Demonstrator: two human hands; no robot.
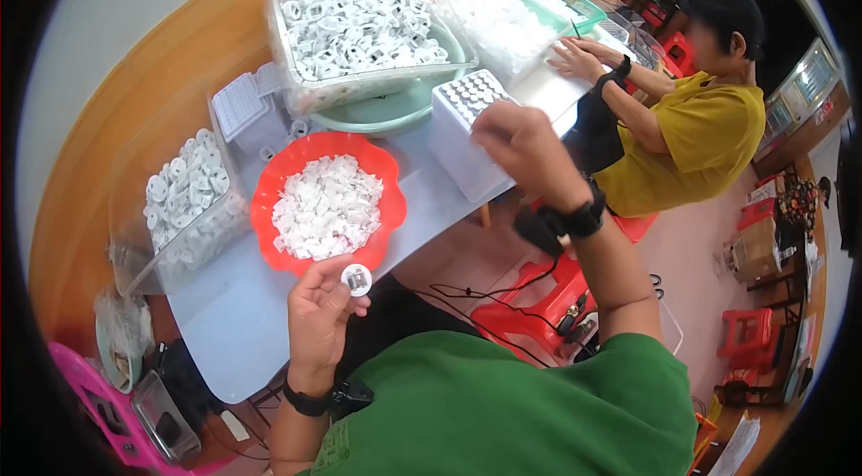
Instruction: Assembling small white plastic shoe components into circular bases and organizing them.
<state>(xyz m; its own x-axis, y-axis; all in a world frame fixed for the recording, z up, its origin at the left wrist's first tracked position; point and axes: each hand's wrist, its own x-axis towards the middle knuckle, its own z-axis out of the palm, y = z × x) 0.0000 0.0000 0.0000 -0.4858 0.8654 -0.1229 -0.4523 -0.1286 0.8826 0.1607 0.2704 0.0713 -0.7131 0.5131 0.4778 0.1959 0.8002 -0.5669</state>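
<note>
Small round white cap (356, 279) with a grey centre, pinched between thumb and fingertips of the left hand (316, 314), held at the near edge of the tabletop (235, 314), just below the red bowl (269, 184) of white pieces. Right hand (519, 144) raised, fingers curled closed; cannot tell what, if anything, its grip has. It hovers beside the white block tray (467, 139) filled with caps. Clear bins (355, 22) of white parts behind. Another person in a yellow shirt (691, 139) works at the far end.
</note>
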